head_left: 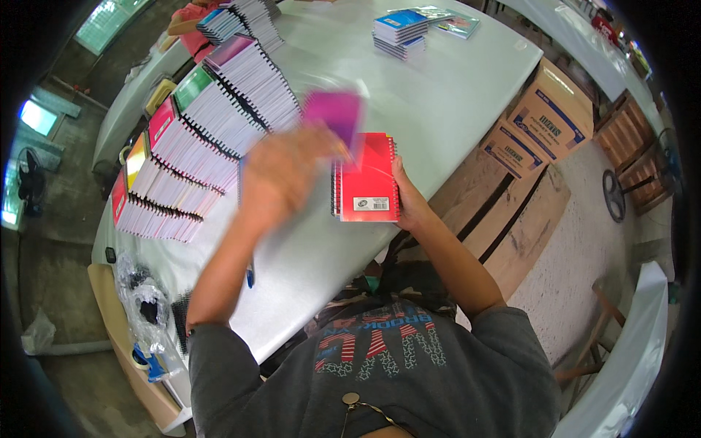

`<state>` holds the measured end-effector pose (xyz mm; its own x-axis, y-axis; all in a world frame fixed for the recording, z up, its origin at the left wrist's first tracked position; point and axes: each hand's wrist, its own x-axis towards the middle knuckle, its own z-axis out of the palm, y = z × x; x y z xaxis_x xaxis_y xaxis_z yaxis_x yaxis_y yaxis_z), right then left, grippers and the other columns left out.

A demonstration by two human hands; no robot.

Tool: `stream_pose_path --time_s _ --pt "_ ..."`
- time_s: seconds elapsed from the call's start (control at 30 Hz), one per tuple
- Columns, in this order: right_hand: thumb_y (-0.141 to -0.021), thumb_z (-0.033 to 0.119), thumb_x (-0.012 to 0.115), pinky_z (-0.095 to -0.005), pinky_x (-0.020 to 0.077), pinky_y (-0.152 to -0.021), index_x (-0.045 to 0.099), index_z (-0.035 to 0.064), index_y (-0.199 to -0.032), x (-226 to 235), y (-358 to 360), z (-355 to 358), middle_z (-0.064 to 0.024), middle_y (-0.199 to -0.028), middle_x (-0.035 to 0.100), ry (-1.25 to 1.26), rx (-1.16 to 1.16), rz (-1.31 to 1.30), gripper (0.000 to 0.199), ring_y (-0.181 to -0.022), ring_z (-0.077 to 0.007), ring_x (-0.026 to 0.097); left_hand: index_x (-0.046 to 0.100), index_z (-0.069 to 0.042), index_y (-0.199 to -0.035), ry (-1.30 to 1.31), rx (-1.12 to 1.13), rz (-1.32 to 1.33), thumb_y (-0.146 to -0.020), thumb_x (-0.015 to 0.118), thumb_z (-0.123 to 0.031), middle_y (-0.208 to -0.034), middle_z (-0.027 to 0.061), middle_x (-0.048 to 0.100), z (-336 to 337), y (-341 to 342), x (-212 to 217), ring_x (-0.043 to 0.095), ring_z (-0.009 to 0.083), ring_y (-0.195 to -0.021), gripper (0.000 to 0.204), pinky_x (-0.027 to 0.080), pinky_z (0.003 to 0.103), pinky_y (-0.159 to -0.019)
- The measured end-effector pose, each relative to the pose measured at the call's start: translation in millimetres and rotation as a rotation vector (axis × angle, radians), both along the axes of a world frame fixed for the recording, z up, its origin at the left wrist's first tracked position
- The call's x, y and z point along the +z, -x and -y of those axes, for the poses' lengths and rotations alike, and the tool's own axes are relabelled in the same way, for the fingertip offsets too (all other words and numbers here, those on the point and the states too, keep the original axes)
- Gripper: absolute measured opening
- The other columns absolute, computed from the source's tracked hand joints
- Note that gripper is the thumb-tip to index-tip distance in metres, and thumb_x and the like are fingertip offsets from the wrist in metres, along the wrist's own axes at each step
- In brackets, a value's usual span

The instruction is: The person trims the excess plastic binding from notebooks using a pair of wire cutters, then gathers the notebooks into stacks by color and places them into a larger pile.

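My right hand (410, 198) grips a small stack of spiral notebooks by its right edge. The top one is a red notebook (371, 179) with a white label near its bottom. My left hand (281, 171), smeared by motion, is closed on a purple notebook (332, 115), which is blurred too and overlaps the red one's upper left. Left of that hand stand long rows of wire-bound notebooks (212, 117), their end covers red, yellow, green and purple. Part of the left hand's fingers cannot be made out.
At the white table's (292, 292) far side sits a stack of blue notebooks (400, 33). Cardboard boxes (544, 120) stand right of the table by a wooden bench (504, 219). Plastic wrap (146, 306) lies at the left edge. Another person (191, 25) is at the far left.
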<state>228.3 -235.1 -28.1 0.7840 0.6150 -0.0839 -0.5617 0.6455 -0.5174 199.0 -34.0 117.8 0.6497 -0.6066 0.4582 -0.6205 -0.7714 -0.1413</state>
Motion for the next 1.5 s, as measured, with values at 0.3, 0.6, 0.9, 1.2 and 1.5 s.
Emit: stream_pose_path --time_s 0.3,0.6,0.9,1.2,1.5 --pt "-0.066 0.017 0.075 -0.0331 0.0395 -0.094 0.036 0.0005 -0.126 0 0 -15 -0.0113 -0.112 0.053 0.405 -0.228 0.609 0.074 -0.107 -0.0206 0.051 0.027 -0.006 -0.139 1.316 0.178 -0.744 -0.074 0.066 -0.012 -0.134 0.0185 0.039 14 35 -86 0.042 0.0291 -0.119 0.075 0.033 0.036 -0.099" --pt "-0.051 0.023 0.089 -0.0345 0.0339 -0.1 0.025 0.004 -0.134 -23 -2 -31 -0.0107 -0.121 0.045 0.415 -0.36 0.755 0.107 -0.115 -0.0189 0.043 0.015 -0.005 -0.135 1.684 -0.057 -0.904 -0.061 0.056 0.002 -0.118 0.0104 0.043 21 25 -163 0.044 0.0205 -0.112 0.085 0.039 0.032 -0.094" --pt "-0.051 0.024 0.089 -0.0343 0.0368 -0.098 0.029 -0.0001 -0.13 -34 -13 -7 -0.0143 -0.12 0.049 0.706 -0.179 0.754 0.102 -0.113 -0.022 0.047 0.045 -0.001 -0.121 0.653 0.031 -0.542 -0.067 0.069 0.0 -0.116 0.0093 0.055 15 12 -168 0.047 0.0216 -0.113 0.059 0.035 0.04 -0.1" --pt "-0.07 0.032 0.076 -0.0362 0.0375 -0.099 0.033 0.0033 -0.133 -5 -20 -3 -0.0133 -0.122 0.049 0.96 -0.489 1.178 0.082 -0.114 -0.0245 0.048 0.044 -0.002 -0.119 1.102 -0.031 -0.134 -0.065 0.072 -0.007 -0.121 0.0193 0.051 4 -2 -159 0.048 0.0344 -0.114 0.061 0.033 0.042 -0.101" --pt "-0.081 0.05 0.061 -0.0393 0.0469 -0.085 0.05 0.0048 -0.116 71 10 11 -0.0086 -0.106 0.058 0.09 0.008 -0.224 0.058 -0.096 -0.0207 0.057 0.047 -0.006 -0.115 0.471 -0.138 0.26 -0.052 0.068 0.003 -0.119 0.0171 0.052 1 -50 -107 0.048 0.0368 -0.114 0.067 0.033 0.054 -0.098"
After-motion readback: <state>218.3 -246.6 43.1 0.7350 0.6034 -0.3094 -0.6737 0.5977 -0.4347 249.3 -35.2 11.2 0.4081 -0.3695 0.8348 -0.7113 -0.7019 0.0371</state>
